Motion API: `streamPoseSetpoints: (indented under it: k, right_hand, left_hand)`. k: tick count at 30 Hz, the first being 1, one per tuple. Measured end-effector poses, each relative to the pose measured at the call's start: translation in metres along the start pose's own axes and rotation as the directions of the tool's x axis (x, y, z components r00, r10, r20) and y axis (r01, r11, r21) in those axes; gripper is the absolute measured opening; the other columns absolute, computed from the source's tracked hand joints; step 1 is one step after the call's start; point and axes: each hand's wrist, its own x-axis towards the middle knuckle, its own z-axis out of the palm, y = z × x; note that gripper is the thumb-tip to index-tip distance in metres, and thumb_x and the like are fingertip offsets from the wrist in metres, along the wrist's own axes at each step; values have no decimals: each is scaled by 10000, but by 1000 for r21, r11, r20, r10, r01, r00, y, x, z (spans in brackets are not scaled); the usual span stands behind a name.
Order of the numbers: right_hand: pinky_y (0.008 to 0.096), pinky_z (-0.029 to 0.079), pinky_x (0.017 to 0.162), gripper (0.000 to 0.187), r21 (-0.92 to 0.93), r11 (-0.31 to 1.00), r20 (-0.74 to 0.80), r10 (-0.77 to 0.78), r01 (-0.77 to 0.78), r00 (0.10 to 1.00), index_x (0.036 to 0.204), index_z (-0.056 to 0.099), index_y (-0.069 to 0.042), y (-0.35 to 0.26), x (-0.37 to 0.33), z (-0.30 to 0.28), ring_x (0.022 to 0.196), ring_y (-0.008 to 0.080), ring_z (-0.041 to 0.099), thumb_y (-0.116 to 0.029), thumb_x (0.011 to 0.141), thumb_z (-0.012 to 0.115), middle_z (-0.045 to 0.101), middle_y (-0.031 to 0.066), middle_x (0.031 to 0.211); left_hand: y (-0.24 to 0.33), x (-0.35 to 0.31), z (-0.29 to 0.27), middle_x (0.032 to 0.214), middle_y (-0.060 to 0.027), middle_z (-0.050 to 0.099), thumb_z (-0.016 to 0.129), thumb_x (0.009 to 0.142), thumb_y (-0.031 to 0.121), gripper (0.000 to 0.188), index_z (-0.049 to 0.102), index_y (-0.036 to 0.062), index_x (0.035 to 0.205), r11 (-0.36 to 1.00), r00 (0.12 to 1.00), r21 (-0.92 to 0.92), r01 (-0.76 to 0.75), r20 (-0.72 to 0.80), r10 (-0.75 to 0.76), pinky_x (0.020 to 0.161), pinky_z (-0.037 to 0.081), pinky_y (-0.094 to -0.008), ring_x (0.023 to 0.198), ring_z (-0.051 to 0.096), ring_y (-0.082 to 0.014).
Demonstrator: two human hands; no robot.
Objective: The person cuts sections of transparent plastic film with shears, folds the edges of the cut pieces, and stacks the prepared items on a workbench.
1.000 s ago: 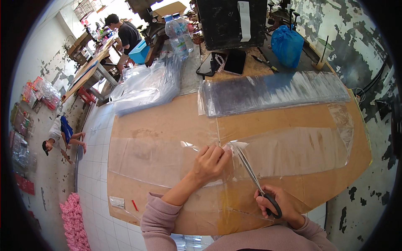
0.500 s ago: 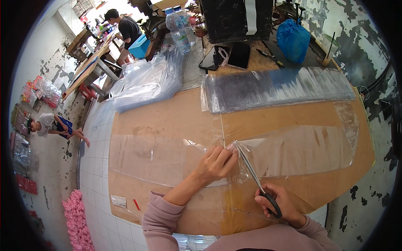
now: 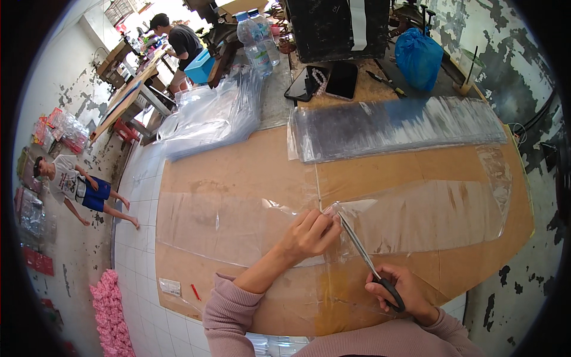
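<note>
My right hand (image 3: 399,293) is closed round the black handles of long scissors (image 3: 363,253). Their blades point up and to the left, and the tips meet a long clear plastic sheet (image 3: 425,217) near its middle. Just left of the tips, my left hand (image 3: 309,233) pinches a gathered fold of that sheet. The sheet lies flat across the brown board-covered table (image 3: 238,166) and spreads to both sides of my hands. My fingers partly hide the spot where the blades touch the plastic.
Behind the sheet lie a stack of clear plastic sheets (image 3: 398,128) and a pile of plastic bags (image 3: 208,119). Farther back are two phones (image 3: 341,80), bottles (image 3: 253,41) and a blue bag (image 3: 418,59). A red pen (image 3: 195,291) lies front left. A person (image 3: 77,184) walks at left.
The person at the left has come further into view, striding nearer. My hands and the scissors stay almost where they were; the whole view has shifted slightly.
</note>
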Motion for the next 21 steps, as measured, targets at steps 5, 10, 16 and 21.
streamPoseSetpoints:
  k: [5, 10, 16, 21]
  right_hand:
    - [178, 321, 331, 198, 18, 1000, 8, 5, -5, 1000, 858, 547, -26, -1, 0, -1, 380, 26, 437, -173, 800, 668, 516, -17, 547]
    - [178, 322, 331, 202, 7, 1000, -3, -7, 7, 1000, 865, 555, -25, 0, 0, 0, 378, 27, 440, -170, 793, 676, 524, -12, 553]
    - [181, 309, 332, 211, 11, 1000, 0, 25, -25, 1000, 861, 559, -23, -4, -1, -2, 374, 25, 429, -174, 785, 686, 523, -16, 550]
    - [183, 299, 337, 226, -69, 998, -17, 11, -12, 1000, 849, 563, -22, -3, -1, -4, 375, 21, 416, -182, 769, 702, 515, -19, 538]
  left_hand:
    - [0, -1, -1, 667, -15, 435, 644, 683, -24, 145, 606, 9, 819, 999, 1000, 31, -16, 7, 15, 460, 342, -236, 541, 422, -123]
    - [0, -1, 0, 665, -11, 441, 648, 662, -23, 177, 611, 11, 831, 999, 1000, 32, -9, 16, 9, 456, 338, -237, 538, 421, -121]
    - [0, 0, -4, 670, -10, 417, 624, 704, -46, 130, 586, 10, 815, 999, 999, 54, -5, 41, 3, 490, 374, -225, 579, 446, -108]
    - [-1, -2, -2, 669, -15, 450, 670, 632, -32, 193, 622, 16, 812, 1000, 1000, -5, 5, -3, -5, 449, 346, -234, 540, 432, -122]
